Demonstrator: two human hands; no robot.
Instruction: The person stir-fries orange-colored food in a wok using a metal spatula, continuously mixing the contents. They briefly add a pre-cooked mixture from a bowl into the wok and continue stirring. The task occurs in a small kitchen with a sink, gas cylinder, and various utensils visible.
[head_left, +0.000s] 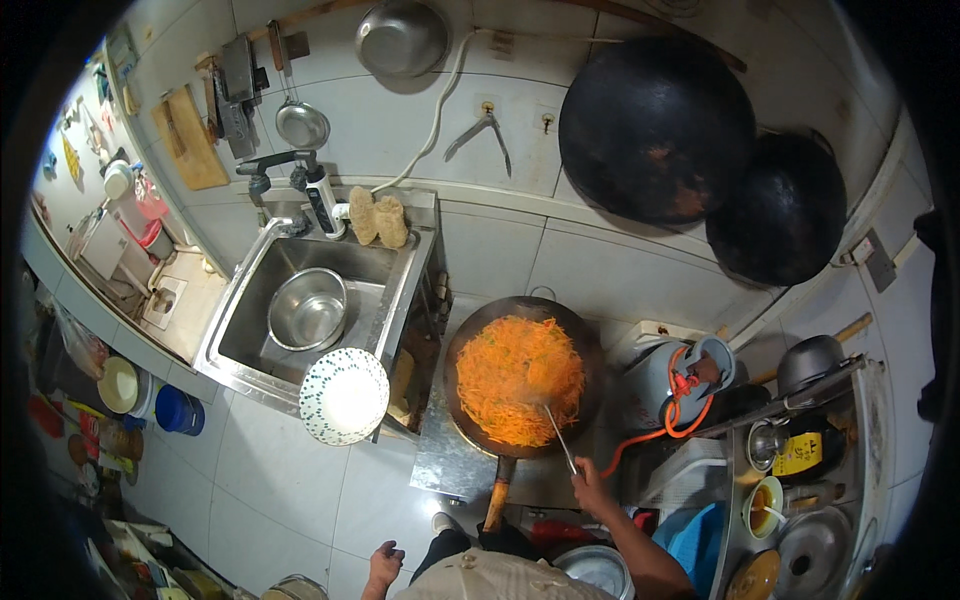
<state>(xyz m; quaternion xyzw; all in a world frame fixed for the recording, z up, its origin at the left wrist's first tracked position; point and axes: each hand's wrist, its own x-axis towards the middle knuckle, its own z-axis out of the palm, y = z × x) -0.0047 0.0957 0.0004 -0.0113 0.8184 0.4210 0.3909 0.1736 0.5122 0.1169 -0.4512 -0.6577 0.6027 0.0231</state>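
My right hand (589, 489) grips the handle of a metal cooking utensil (558, 433). The utensil's head is buried in shredded carrot (517, 367), so its exact kind is hidden. The orange shreds, with a few green bits, heap inside a dark wok (463, 330) on the metal-topped stove (442, 457). A wooden wok handle (498, 504) points back towards my body. My left hand (387, 561) hangs low beside me, apart from everything, its fingers loosely bent and nothing visible in them.
Left of the wok, a speckled bowl (330, 424) rests at the corner of a steel sink (244, 375) that holds a metal basin (307, 309). Right of it stands a gas cylinder (645, 382) with an orange hose (630, 442). A shelf (724, 517) carries bowls and lids.
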